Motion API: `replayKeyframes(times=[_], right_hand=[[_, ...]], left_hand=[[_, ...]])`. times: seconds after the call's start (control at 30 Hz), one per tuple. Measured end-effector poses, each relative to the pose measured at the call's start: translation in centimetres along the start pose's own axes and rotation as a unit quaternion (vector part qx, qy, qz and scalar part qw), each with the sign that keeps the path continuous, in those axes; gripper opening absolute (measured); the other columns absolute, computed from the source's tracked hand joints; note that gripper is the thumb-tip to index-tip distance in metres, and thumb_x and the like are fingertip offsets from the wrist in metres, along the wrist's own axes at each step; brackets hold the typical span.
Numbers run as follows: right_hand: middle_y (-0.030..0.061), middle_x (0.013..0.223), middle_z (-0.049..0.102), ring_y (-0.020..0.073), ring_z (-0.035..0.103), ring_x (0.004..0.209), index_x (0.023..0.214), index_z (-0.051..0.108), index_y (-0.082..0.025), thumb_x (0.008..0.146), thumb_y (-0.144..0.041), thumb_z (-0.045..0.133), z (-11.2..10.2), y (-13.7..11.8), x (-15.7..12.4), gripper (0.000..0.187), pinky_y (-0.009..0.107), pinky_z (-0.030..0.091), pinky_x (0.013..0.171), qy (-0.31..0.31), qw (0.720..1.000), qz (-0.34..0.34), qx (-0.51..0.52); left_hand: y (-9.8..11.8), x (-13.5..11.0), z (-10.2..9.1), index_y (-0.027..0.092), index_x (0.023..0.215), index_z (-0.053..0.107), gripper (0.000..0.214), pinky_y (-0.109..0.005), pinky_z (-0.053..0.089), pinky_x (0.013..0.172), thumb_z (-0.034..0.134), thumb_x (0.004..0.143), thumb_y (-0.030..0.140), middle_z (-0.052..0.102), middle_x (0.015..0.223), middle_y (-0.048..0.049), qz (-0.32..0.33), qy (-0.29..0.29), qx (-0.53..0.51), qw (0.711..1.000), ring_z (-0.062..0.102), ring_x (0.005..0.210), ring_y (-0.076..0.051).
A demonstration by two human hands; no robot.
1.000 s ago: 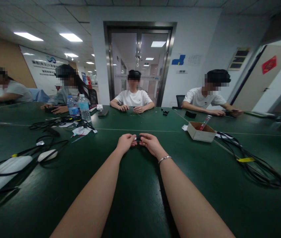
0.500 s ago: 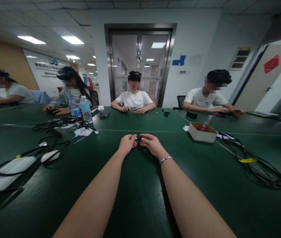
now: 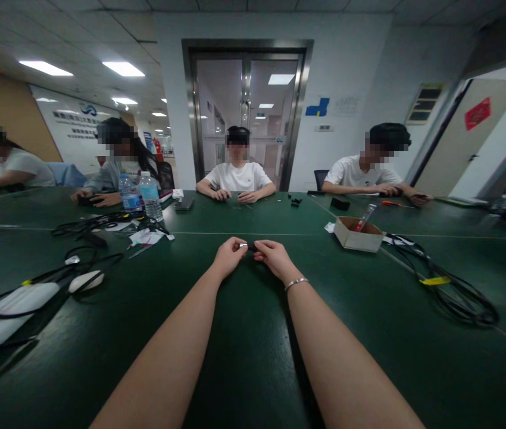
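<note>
Both my hands meet over the middle of the green table (image 3: 253, 310), with a small dark piece with a shiny silver end (image 3: 250, 246) between them. My left hand (image 3: 230, 257) pinches the silver end between thumb and fingers. From the other side, my right hand (image 3: 271, 257) grips the black part, a bracelet (image 3: 296, 283) on its wrist. The piece is mostly covered by my fingers and too small to name exactly.
Right of my hands stands an open cardboard box (image 3: 359, 241) with a red-and-clear tube in it, beside a coiled black cable (image 3: 462, 298). To the left lie a white power strip (image 3: 7, 316), more cables and two water bottles (image 3: 150, 196). Several people sit across the table.
The view has shifted slightly, so the surroundings sit a little further left. My hands stay together on the small piece, and more of its silver end shows at my left fingertips.
</note>
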State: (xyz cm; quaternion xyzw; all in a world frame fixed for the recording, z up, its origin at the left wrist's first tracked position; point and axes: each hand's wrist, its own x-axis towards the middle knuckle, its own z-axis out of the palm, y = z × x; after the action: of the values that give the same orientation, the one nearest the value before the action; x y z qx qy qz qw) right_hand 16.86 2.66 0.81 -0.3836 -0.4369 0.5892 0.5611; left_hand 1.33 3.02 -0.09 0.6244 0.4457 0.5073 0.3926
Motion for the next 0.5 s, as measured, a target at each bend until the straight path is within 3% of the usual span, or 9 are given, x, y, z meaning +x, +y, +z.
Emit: replayKeyframes(times=[0.5], right_hand=[[0.0049, 0.068, 0.065, 0.0091, 0.058, 0.052, 0.078, 0.067, -0.009, 0.073, -0.006, 0.073, -0.24, -0.15, 0.0, 0.008, 0.018, 0.054, 0.054, -0.014, 1.0, 0.008, 0.0]], left_hand=[[-0.05, 0.22, -0.29, 0.015, 0.074, 0.058, 0.031, -0.025, 0.041, 0.056, 0.05, 0.081, 0.045, 0.061, 0.064, -0.0023, -0.029, -0.02, 0.107, 0.994, 0.054, 0.057, -0.013]])
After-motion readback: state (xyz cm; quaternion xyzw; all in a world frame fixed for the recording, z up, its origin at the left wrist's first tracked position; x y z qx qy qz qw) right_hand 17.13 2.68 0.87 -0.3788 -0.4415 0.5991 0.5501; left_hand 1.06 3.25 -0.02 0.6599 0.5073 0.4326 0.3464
